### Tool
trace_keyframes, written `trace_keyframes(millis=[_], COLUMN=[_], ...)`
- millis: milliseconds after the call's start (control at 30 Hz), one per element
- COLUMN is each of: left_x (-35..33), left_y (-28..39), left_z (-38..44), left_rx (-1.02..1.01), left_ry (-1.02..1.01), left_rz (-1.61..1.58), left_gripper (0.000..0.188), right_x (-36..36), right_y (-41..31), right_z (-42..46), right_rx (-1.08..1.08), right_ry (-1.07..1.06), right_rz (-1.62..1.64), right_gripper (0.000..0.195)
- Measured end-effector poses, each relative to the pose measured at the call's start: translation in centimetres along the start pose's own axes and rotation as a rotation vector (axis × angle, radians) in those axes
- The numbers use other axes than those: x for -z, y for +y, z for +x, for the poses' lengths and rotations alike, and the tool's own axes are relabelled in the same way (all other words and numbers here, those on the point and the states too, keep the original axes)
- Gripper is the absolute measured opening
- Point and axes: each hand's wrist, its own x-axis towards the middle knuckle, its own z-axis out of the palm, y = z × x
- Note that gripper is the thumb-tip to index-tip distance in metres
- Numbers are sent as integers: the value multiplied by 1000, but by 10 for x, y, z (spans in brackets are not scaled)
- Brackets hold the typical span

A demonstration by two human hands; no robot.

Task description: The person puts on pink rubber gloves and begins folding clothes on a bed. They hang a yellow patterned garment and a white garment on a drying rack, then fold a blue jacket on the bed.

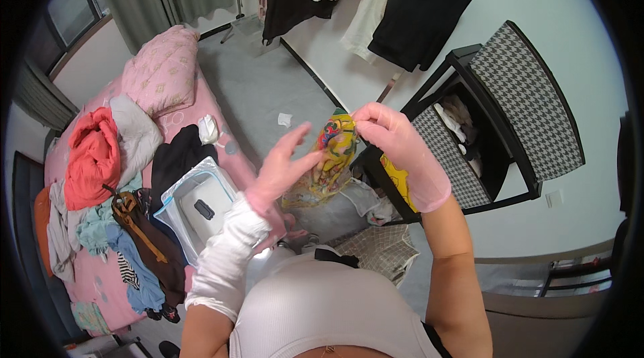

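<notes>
A sheer yellow patterned cloth (pixel 338 154), perhaps a scarf, hangs in front of me. My right hand (pixel 390 134), in a pink glove, pinches its upper edge between thumb and fingers. On the other side is my left hand (pixel 282 169), gloved in pink with a white sleeve at the wrist. Its fingers are spread, and the thumb tip overlaps the cloth; whether it touches is unclear. Below the left forearm, a clear plastic storage bag with blue trim (pixel 201 207) stands open on the bed, a dark oval showing inside.
Clothes (pixel 146 242) are heaped on the pink bed (pixel 83 282) at left, beside a pink pillow (pixel 161 71). To the right stands a black-framed cabinet (pixel 503 177) with houndstooth panels and clothing inside. Garments (pixel 422 10) hang along the wall. More fabric (pixel 377 202) lies low by the cabinet.
</notes>
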Motion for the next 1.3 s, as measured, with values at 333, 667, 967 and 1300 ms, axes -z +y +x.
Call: trace_keyframes(millis=[333, 667, 967, 1300], left_x=[12, 13, 14, -72], left_y=[-18, -10, 22, 69], left_z=[25, 38, 31, -46], left_rx=[511, 413, 440, -181], left_ry=[-46, 3, 68, -211], left_rz=[-437, -1500, -1034, 217], left_gripper=[22, 31, 30, 12], right_x=[29, -1, -36, -104], right_y=[40, 115, 143, 169], right_z=[10, 4, -14, 25], right_rx=[30, -340, -79, 72], right_ry=[170, 555, 479, 49], right_rz=[674, 802, -100, 530], right_gripper=[10, 14, 16, 21])
